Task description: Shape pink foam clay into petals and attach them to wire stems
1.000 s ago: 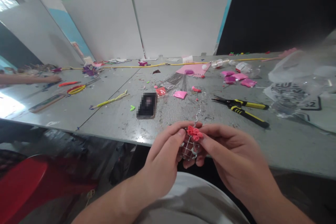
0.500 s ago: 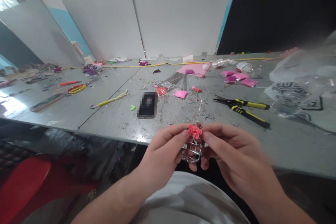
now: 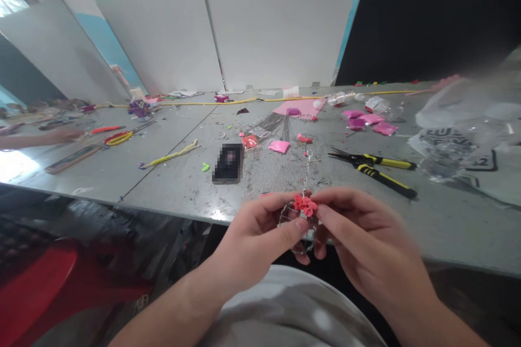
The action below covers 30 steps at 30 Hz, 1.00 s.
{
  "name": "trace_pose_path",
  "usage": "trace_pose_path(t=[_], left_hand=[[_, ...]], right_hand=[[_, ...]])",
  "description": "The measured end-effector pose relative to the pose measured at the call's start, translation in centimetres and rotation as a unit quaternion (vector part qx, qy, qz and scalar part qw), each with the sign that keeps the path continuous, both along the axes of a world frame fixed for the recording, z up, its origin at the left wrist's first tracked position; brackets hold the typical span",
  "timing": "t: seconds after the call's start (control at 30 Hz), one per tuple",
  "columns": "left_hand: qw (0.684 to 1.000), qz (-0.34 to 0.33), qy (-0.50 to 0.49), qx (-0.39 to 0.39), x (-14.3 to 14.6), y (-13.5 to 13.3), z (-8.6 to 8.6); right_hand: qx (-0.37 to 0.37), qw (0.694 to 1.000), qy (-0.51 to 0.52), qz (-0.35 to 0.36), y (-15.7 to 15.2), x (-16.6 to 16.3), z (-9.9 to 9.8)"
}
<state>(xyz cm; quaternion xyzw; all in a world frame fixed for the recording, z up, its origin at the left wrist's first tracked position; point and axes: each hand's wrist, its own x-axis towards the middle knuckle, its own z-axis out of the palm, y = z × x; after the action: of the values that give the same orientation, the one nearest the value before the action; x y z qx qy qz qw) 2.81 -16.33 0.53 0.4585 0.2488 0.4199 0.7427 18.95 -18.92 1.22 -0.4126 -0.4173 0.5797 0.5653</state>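
Between my two hands, at the table's near edge, is a small silver wire cage [image 3: 299, 246] with a twisted wire stem [image 3: 307, 171] rising from its top. A cluster of red-pink clay roses [image 3: 305, 205] sits on the top of the cage. My left hand [image 3: 260, 230] is closed round the left side, its thumb lying across the wire just below the roses. My right hand [image 3: 358, 227] is closed at the right side, thumb and fingertips pressed at the roses. Some of the fingers behind the cage are hidden.
Yellow-black pliers [image 3: 372, 165] lie open at right, near a plastic bag [image 3: 451, 130]. Pink packets [image 3: 279, 146], a dark phone-like object [image 3: 228, 164] and yellow twisted cord [image 3: 173, 154] lie ahead. Another person's arm [image 3: 44, 136] reaches in at left, above a red stool [image 3: 40, 293].
The cage has tilted, and its stem now shows more clearly. My left thumb has slid down and right across the wire. Another person's arm has come in at the left.
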Motion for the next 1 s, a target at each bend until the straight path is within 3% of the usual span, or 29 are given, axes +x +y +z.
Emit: trace_pose_path(t=[0.4,0.67,0.77,0.87,1.0], left_hand=[[0.998,0.045,0.042,-0.003,0.6,-0.9,0.6],[0.997,0.063,0.047,0.013,0.2,-0.1,-0.5],[0.992,0.099,0.069,0.04,-1.2,2.3,-1.1],[0.971,0.136,0.173,0.091,-3.2,6.4,-1.3],[0.938,0.084,0.306,0.137,-4.3,12.6,-1.6]], right_hand=[[0.07,0.996,-0.026,-0.055,-1.1,-0.2,-1.0],[0.159,0.975,-0.132,-0.084,0.3,0.7,-2.6],[0.158,0.954,-0.221,-0.125,2.2,2.3,-3.5],[0.131,0.937,-0.285,-0.155,4.9,4.0,-3.7],[0.113,0.903,-0.4,-0.104,8.8,4.9,-2.7]])
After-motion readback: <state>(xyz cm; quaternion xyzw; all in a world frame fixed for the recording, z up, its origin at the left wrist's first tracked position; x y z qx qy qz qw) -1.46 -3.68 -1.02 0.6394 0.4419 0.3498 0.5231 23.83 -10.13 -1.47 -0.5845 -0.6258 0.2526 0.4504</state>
